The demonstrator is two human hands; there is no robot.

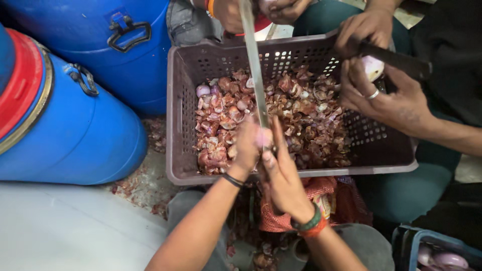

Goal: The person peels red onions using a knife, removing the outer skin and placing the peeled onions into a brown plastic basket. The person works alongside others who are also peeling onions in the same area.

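Floor: pale, smooth floor point(65, 226) took up the lower left, kinda dusty looking, with a scatter of reddish onion skins point(145, 185) lying where it met the crate and the drums.
Drums: two big blue plastic drums point(75, 130) were packed into the left side, the nearer one lying tilted with a red lid and metal clamp ring, the other behind it with a black handle. Both sat right beside the crate.
Crate: a grey-brown perforated plastic crate point(181, 110) sat in the middle, its bottom covered in onion peels point(301, 115) plus a few peeled bits.
Left hand: left hand point(247, 145) was curled closed around a small pale purple onion point(261, 136), held over the near edge of the crate.
Right hand: right hand point(281, 175) was pressed up against the left, fingers stretched out fairly straight, touching the onion and the low end of the long knife blade point(253, 65). Couldn't tell how it gripped the knife, honestly.
Knife: the blade ran from the hands straight up across the crate toward the top of the view.
Other person, right side: their two hands point(374, 85) worked a peeled onion with a dark knife over the crate's far corner, ring on one finger.
Other person, top: another pair of hands at the far rim, mostly cut off.
Lower right: a red mesh sack point(321, 190) under the crate, and a blue bin point(442, 251) with peeled onions in it.
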